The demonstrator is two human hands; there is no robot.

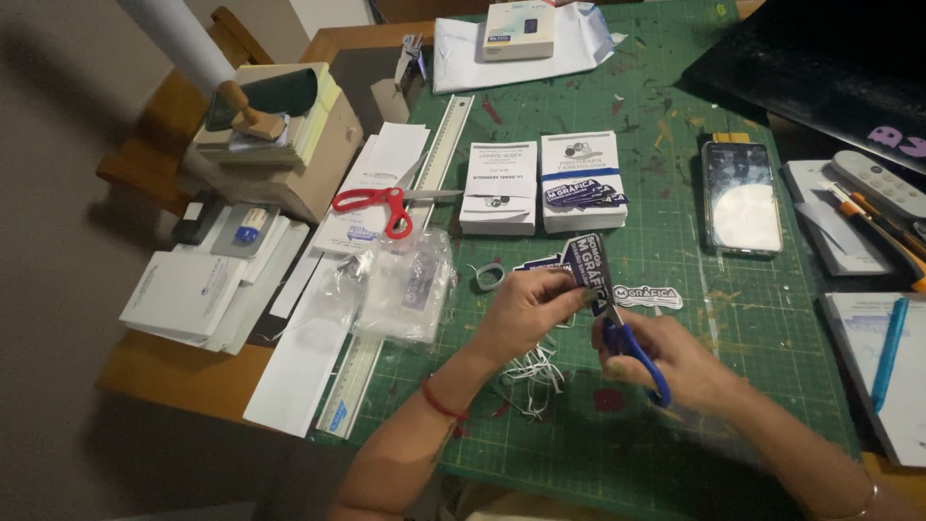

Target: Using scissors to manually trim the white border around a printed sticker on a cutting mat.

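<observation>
A dark sticker [586, 262] is pinched in the left hand [529, 314], held upright above the green mat [675, 405]. The sticker rises from the fingertips [569, 289] towards 1 o'clock, its lower edge caught between thumb and forefinger. Blue scissors [632, 352] are gripped in the right hand [666, 362], with the fingers passed through the handle loops and closed round them. The blades point towards 11 o'clock and meet the sticker's right edge; whether the blades are parted cannot be told. The two hands are just beside each other, near the mat's middle.

White paper trimmings [535, 371] lie on the mat below the left hand. At 2 o'clock from the sticker, a cut sticker [648, 295] lies flat on the mat. At 12 o'clock, two stacks of printed cards [540, 183] are set side by side. At 1 o'clock, further off, a phone [741, 198] lies face up. At 9 o'clock, clear bags [405, 285] are piled over a long ruler [439, 154], and red scissors [386, 205] rest at 10 o'clock on white paper. A roll of tape [490, 277] sits just left of the left hand.
</observation>
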